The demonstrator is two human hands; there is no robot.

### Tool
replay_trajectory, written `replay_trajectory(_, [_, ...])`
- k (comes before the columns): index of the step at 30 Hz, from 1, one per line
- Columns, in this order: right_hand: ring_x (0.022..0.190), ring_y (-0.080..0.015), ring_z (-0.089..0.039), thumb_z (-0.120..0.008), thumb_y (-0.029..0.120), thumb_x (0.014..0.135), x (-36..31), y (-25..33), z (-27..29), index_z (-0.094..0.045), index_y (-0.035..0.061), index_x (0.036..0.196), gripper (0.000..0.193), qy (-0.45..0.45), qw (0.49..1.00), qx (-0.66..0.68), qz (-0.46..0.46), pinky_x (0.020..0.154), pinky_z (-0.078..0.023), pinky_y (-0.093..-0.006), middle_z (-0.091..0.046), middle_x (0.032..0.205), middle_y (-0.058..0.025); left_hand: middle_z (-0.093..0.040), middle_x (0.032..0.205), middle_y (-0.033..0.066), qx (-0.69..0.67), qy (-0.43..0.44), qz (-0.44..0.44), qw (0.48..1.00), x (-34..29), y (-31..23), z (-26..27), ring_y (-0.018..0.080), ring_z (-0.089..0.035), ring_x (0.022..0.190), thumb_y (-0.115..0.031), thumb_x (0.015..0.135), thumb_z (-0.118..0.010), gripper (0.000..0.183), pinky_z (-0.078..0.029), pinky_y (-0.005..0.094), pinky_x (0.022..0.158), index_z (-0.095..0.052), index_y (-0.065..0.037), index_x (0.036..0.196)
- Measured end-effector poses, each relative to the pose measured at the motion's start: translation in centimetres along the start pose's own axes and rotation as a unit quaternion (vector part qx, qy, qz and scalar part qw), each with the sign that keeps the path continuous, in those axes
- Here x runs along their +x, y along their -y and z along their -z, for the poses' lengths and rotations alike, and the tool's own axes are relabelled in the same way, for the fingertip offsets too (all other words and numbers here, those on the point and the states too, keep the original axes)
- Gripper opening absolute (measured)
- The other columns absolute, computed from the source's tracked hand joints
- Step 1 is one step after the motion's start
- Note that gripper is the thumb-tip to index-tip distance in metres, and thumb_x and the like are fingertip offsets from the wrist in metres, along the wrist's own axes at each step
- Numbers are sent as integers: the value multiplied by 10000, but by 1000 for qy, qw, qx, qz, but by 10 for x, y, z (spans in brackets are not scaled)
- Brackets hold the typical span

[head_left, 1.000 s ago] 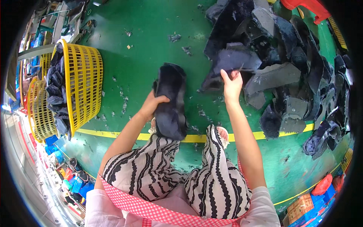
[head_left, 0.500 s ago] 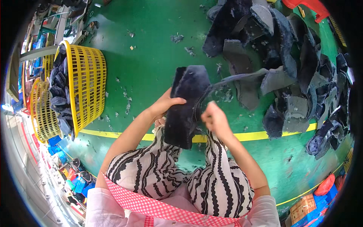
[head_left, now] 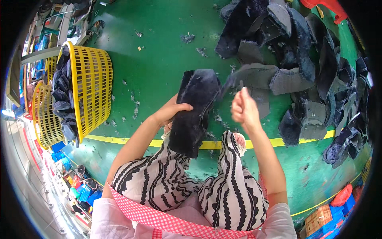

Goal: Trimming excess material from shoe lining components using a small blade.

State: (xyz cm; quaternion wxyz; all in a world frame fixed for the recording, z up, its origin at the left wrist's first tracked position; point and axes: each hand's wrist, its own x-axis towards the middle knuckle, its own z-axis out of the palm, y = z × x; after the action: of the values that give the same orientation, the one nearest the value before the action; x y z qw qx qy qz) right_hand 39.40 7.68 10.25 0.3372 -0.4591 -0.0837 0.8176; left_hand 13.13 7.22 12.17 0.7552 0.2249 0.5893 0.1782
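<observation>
My left hand [head_left: 172, 111] grips a stack of dark navy plush fabric pieces [head_left: 193, 113], its thumb on top and its fingers underneath. A stitched seam runs along the stack's right side. From its upper right, a chain of joined fabric pieces [head_left: 254, 75] trails toward a large heap of similar pieces [head_left: 292, 59]. Right of the stack and apart from it, my right hand [head_left: 244, 106] is raised with curled fingers. A small dark tip shows above those fingers, too small to name.
A yellow plastic basket [head_left: 93, 85] full of dark fabric pieces stands at the left, with another yellow basket [head_left: 41, 115] behind it. Lint and scraps lie scattered over the green floor [head_left: 159, 44]. A red plastic object [head_left: 328, 8] is at the far right.
My right hand has moved away from the stack's edge, rightward and up. The trailing fabric chain has shifted and sags differently. My left hand keeps its hold almost in place.
</observation>
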Motion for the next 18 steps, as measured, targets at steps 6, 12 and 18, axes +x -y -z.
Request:
replay_trajectory(6, [787, -372, -609, -538, -46, 718, 64, 42, 55, -433, 10, 1016, 321, -180, 551, -708, 404, 669, -511, -455, -525, 1130, -173, -500, 1236, 165, 78, -17, 1, 997, 10, 11, 1, 238, -516, 1113, -143, 734, -671, 729, -439, 359, 934, -314, -10, 1355])
replay_trajectory(12, [857, -398, -586, -660, 21, 679, 98, 51, 67, -453, 21, 1003, 384, -158, 544, -769, 296, 698, -494, -465, -539, 1034, -165, -467, 1281, 170, 115, -21, 63, 991, 24, 42, 25, 256, -483, 1158, -183, 721, -689, 801, -429, 378, 945, -262, -20, 1378])
replay_trajectory(18, [616, -209, -491, -661, -35, 644, 11, 32, -20, -512, 22, 776, 206, -116, 774, -445, 435, 573, -426, -335, -481, 722, -85, -551, 1208, 114, 40, -30, 64, 997, 5, 23, -3, 211, -563, 1062, -249, 801, -659, 627, -456, 349, 929, -392, -22, 1321])
